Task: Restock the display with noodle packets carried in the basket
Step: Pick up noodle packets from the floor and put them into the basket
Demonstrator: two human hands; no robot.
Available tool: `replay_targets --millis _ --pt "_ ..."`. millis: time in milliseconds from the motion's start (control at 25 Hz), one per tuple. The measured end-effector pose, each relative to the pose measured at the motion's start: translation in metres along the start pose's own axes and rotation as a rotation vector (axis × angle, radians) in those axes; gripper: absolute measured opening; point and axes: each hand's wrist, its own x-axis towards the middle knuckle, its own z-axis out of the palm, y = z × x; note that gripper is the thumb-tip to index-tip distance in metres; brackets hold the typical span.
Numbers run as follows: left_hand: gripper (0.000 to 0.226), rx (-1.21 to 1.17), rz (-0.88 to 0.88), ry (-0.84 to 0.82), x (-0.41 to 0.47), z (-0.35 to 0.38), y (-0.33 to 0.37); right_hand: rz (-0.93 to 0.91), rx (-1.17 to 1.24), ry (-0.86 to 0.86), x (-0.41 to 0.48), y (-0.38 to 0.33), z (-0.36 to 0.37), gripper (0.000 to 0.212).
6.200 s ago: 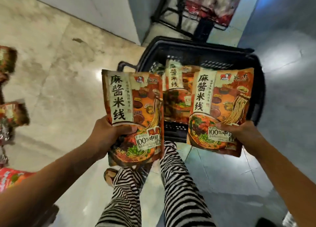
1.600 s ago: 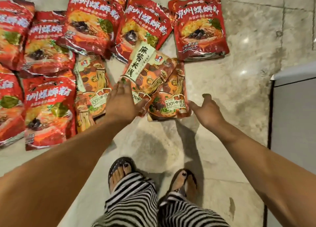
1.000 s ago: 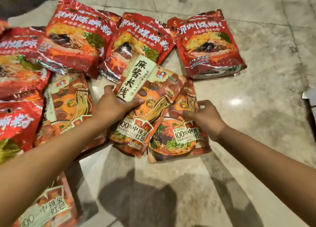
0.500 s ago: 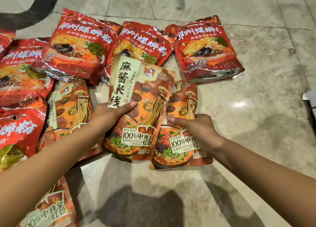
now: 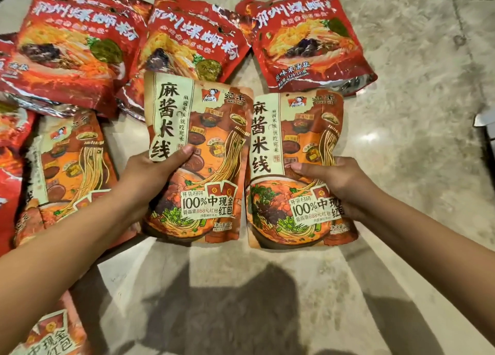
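A: How are the two orange packets held, and where?

B: The left orange packet (image 5: 195,164) is clamped at its left edge by the left hand (image 5: 150,178), thumb across the front and fingers hidden behind. The right orange packet (image 5: 297,172) is clamped by the right hand (image 5: 340,183) at its right edge in the same way. Both are kept face-up and upright, side by side with edges nearly touching, at the centre of the view.

A: Why that arrangement?

B: It is judged that they are being squared up into a row. A third orange packet (image 5: 67,172) is already laid flat at nine o'clock from them, and a row of red packets (image 5: 192,41) is spread on the marble floor (image 5: 401,167) at twelve o'clock, so like appears to be grouped with like.

A: Why is each gripped at the outer edge?

B: Probably so that the printed fronts are left readable and the inner edges can be brought together without the hands getting in the way.

A: Is the basket seen?

B: No; it is out of view. Whether the packets are resting on the floor or lifted just above it cannot be told.
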Motion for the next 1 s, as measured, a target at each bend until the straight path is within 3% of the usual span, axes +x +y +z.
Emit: replay_targets --millis 160,360,480,560,680,800,880,1000 --pt "0.018 0.004 0.016 -0.055 -0.002 0.01 0.004 0.034 0.087 -0.162 0.011 0.002 -0.018 0.046" --pt "0.028 -0.106 -0.112 -0.076 -0.002 0.016 0.013 0.135 0.293 -0.36 0.022 -0.003 -0.038 0.038" --pt "0.025 -0.149 -0.121 -0.063 -0.029 0.014 0.042 0.176 0.363 -0.373 -0.005 -0.015 -0.04 0.04" --pt "0.02 -0.128 -0.12 -0.051 -0.065 0.006 0.07 0.216 0.421 -0.33 -0.046 -0.031 -0.041 0.034" --pt "0.027 -0.061 -0.201 -0.081 -0.134 -0.021 0.13 0.29 0.473 -0.295 -0.131 -0.073 -0.046 0.055" --pt "0.031 0.001 -0.23 -0.091 -0.213 -0.045 0.2 0.317 0.453 -0.229 -0.227 -0.131 -0.057 0.057" --pt "0.032 0.059 -0.223 -0.095 -0.268 -0.058 0.248 0.342 0.416 -0.211 -0.289 -0.171 -0.063 0.074" --pt "0.056 0.171 -0.224 -0.144 -0.353 -0.075 0.324 0.373 0.402 -0.162 -0.382 -0.228 -0.079 0.096"
